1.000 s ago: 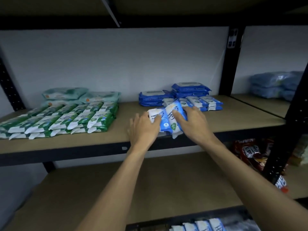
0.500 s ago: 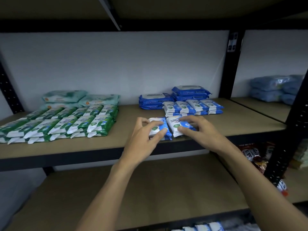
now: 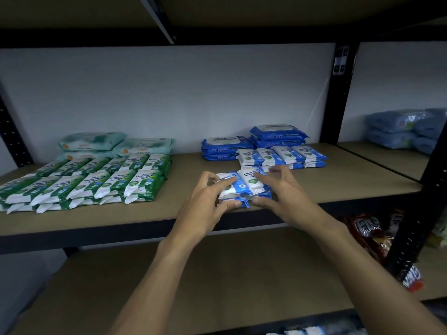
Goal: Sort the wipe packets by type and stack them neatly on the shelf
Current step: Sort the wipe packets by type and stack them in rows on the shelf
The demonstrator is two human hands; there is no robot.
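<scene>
Both hands are on a small stack of blue-and-white packets (image 3: 244, 187) at the centre of the frame, close to the front edge of the shelf (image 3: 350, 180). The left hand (image 3: 203, 201) grips the stack's left side, fingers curled over the top packet and thumb pressed against the front of the bottom one. The right hand (image 3: 287, 194) takes the right side more loosely: thumb against the lower front edge, forefinger on the top packet, the other fingers lifted, spread and a little blurred.

Just behind, up and to the right, is a tidy row of matching packets (image 3: 283, 154), and behind those, against the wall, are dark blue packs (image 3: 225, 147) in two piles. Across the left of the frame lie rows of green-and-white packets (image 3: 96, 180), with pale green packs (image 3: 92, 141) behind them. At the far right, in the next bay, are light blue bundles (image 3: 399, 128). Red snack bags (image 3: 370, 233) sit at the lower right, on the lower shelf (image 3: 217, 274).
</scene>
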